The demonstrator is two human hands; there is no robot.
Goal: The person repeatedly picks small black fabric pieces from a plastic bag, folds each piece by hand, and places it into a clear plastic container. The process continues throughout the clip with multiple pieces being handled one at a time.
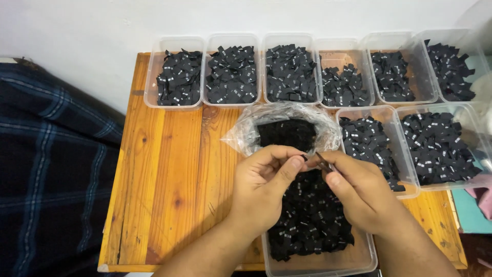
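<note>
Near tub: clear container (318,264) at the bottom edge, closest to the camera, heaped with small black fabric tags (312,215); both wrists pass above it.
Held tag: one small black tag (305,157) sits between the two hands, above the heap and just in front of the bag.
Left hand: left hand (266,179) is curled, thumb and forefinger pinched on the tag from its left side.
Right hand: right hand (359,190) is closed on thin tweezers (324,162), tips pointing up-left to the tag.
Axis: tweezers slant diagonally; both hands equally near, almost touching.
Bag: crumpled clear plastic bag (287,123) of black tags just beyond the fingers.
Beyond: rows of clear sorting tubs (233,74) along the wooden table (169,169).
</note>
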